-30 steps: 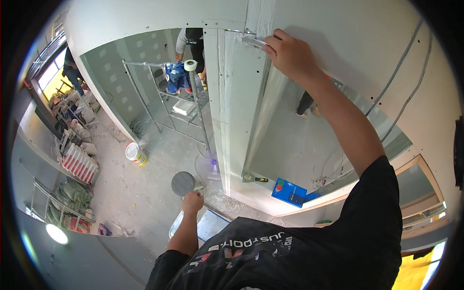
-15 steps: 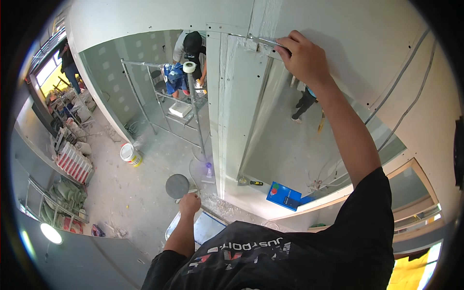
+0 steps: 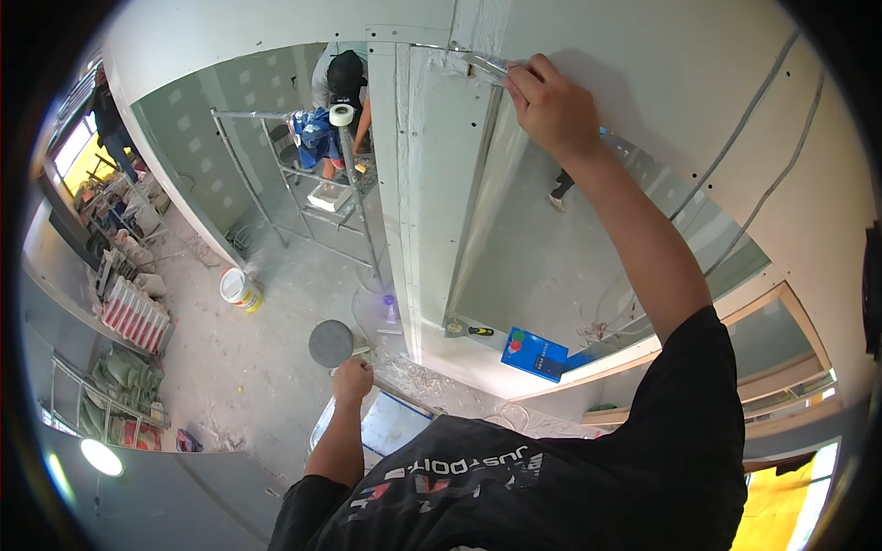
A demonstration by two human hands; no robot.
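My right hand [image 3: 559, 108] is raised to the white wall, its fingers closed round a putty knife [image 3: 485, 65] with a metal blade. The blade lies against the plastered joint [image 3: 457, 61] at the upper corner of the wall opening. Much of the knife's handle is hidden by my fingers. Lower down, in front of my body, my left hand [image 3: 352, 379] is closed in a fist; whatever it holds, if anything, cannot be made out. Just beyond that fist appears a dark grey round disc [image 3: 331, 343]; whether the hand touches it is unclear.
Another putty knife [image 3: 480, 331] and a blue box [image 3: 535, 354] lie on the opening's ledge. A metal scaffold frame [image 3: 363, 216] stands beyond the wall, near a bent-over person [image 3: 345, 78]. A white bucket [image 3: 241, 289] stands on the floor. Two grey cables [image 3: 744, 119] hang at right.
The whole view has shifted, so the scene sits slightly farther left and higher. My right hand still keeps the putty knife at the joint; my left remains closed.
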